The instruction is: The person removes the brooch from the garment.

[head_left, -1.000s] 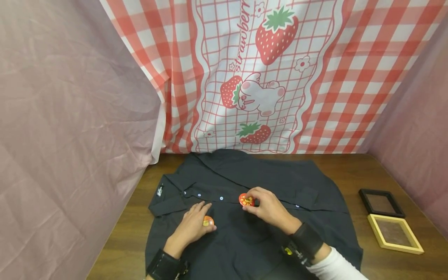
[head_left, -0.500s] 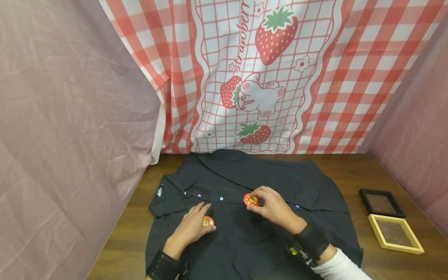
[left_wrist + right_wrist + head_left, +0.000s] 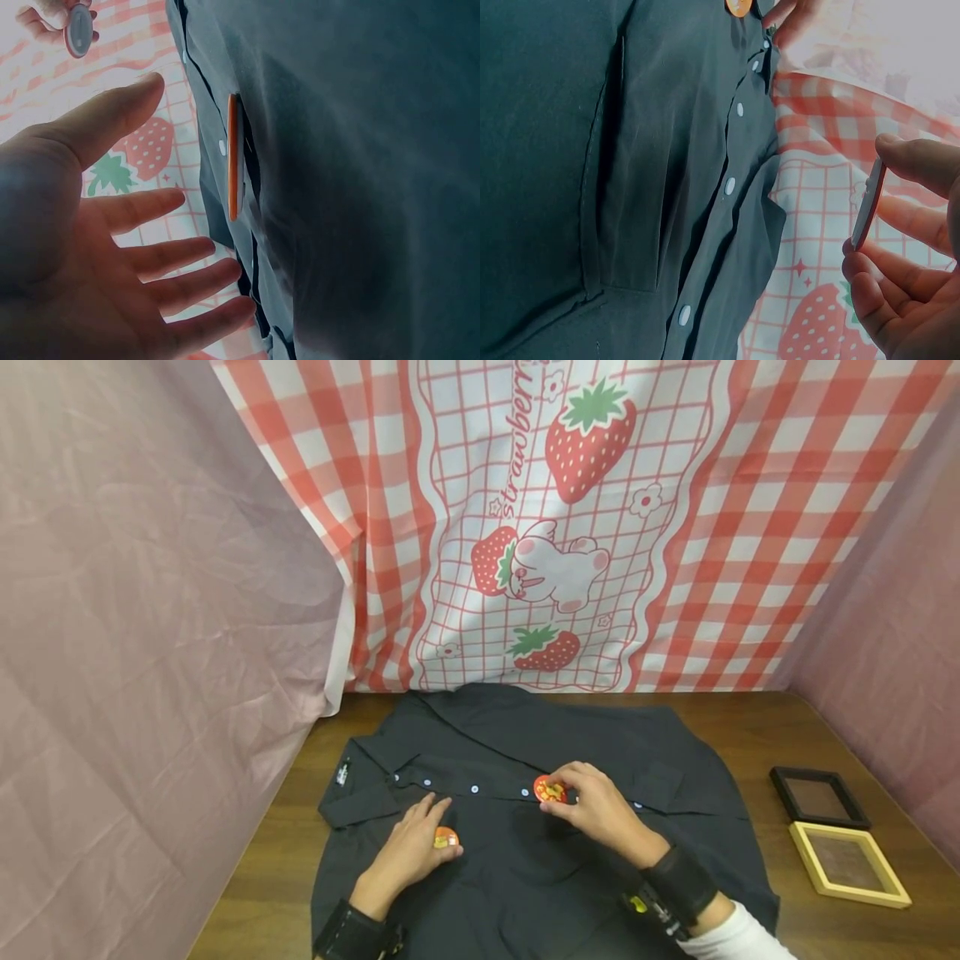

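A dark button-up shirt (image 3: pixel 517 885) lies spread out with its collar to the left. On its front sits a round orange pin badge (image 3: pixel 446 838), seen edge-on against the cloth in the left wrist view. My left hand (image 3: pixel 408 850) hovers beside that badge, fingers and thumb spread and holding nothing. Over the button placket, my right hand (image 3: pixel 600 814) pinches a red pin badge (image 3: pixel 543 789) with a yellow pattern between thumb and fingertips. In the right wrist view this badge (image 3: pixel 868 206) is tilted on edge, apart from the shirt, its pale back facing the cloth.
At the right of the wooden table (image 3: pixel 255 877) lie a black frame (image 3: pixel 782 793) and a pale yellow frame (image 3: pixel 862 895), edge to edge. A red-checked strawberry cloth (image 3: pixel 750 568) hangs behind the shirt. Pinkish drapes (image 3: pixel 150 693) close off both sides.
My right hand has shifted a little to the right with the red badge, uncovering a white shirt button. The left hand and the orange badge have stayed in place.
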The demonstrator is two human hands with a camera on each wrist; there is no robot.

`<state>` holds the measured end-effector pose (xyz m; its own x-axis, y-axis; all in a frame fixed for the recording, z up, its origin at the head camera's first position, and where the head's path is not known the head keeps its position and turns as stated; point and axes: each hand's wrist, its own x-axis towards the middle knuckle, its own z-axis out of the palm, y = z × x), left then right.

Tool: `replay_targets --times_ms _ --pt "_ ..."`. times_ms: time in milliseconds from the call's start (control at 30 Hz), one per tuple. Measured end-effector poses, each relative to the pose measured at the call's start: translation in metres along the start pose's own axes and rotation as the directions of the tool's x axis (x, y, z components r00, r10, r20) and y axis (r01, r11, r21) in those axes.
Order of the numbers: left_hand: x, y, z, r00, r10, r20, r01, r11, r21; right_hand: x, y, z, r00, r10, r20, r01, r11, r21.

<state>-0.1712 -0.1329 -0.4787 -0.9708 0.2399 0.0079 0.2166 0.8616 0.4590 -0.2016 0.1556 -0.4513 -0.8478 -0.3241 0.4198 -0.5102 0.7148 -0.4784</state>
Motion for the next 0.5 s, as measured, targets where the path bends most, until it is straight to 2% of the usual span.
replay_targets --times_ms 233,500 --pt "-0.0023 -0.001 0.0004 0.999 0.038 -0.013 -0.038 0.999 0.017 -0.0031 0.0041 -0.0038 0.999 0.002 -0.043 -0.003 1.0 -0.02" --pt "-0.0026 -0.0001 0.001 1.0 0.022 0.006 -0.022 1.0 0.009 -0.0067 0.0098 -0.0092 0.999 -0.002 -0.054 0.001 1.0 -0.018"
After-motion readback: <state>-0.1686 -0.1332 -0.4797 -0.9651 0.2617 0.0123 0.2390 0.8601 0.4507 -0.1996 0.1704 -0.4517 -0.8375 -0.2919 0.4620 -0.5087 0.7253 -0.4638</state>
